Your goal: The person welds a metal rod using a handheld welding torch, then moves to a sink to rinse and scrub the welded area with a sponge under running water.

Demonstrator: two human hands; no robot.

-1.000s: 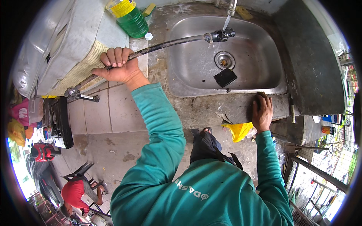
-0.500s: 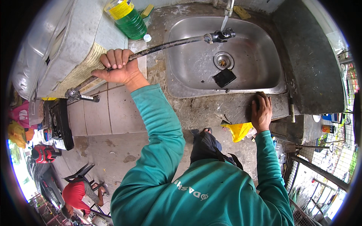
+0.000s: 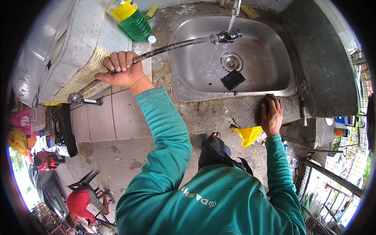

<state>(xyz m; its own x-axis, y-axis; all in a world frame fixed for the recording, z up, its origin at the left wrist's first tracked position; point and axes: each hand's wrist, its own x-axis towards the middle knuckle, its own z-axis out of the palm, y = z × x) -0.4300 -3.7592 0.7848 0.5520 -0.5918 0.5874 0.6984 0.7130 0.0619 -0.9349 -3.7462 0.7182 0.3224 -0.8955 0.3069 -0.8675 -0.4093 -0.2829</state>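
My left hand (image 3: 122, 69) is closed around a long, grimy, curved metal bar (image 3: 172, 47) with jointed fittings at both ends. The bar reaches over the left rim of a steel sink (image 3: 270, 62). Its dark far fitting (image 3: 229, 36) sits under the water stream (image 3: 232, 23) from the tap (image 3: 236, 7). Left of my hand, the other end fitting (image 3: 84, 100) hangs over pale tiles. My right hand (image 3: 273, 117) rests on the counter's front edge, fingers bent slightly over it, no object visible in them. A black square pad (image 3: 233, 80) lies in the sink, near the drain (image 3: 231, 62).
A green liquid bottle (image 3: 131, 23) and its white cap (image 3: 152, 39) stand left of the sink. Yellow sponges (image 3: 249, 11) lie behind. A grey wall (image 3: 321, 58) bounds the right. A yellow bag (image 3: 248, 136) hangs below the counter. Another person (image 3: 80, 201) sits at lower left.
The bar's wet end has shifted very slightly left and up within the view. Both hands keep practically the same positions, and the water still runs.
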